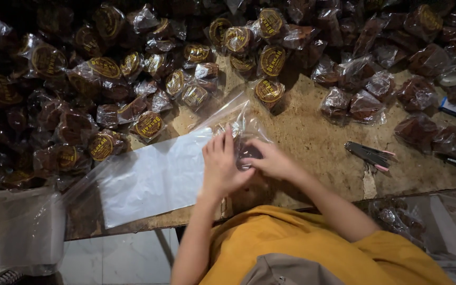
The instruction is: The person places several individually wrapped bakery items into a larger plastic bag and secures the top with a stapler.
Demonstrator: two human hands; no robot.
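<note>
My left hand (220,164) and my right hand (272,159) meet over a small clear plastic bag (245,129) at the middle of the wooden table (317,153). Both hands grip the bag, which holds a dark brown item (249,153) between my fingers. The bag's open top stands up past my fingertips. A flat stack of empty clear bags (151,177) lies just left of my left hand.
Many filled bags of dark brown items with round gold labels (104,68) cover the far and left parts of the table. More unlabelled filled bags (365,100) lie at the right. A stapler-like tool (370,155) rests right of my hands. A plastic bin (19,229) stands lower left.
</note>
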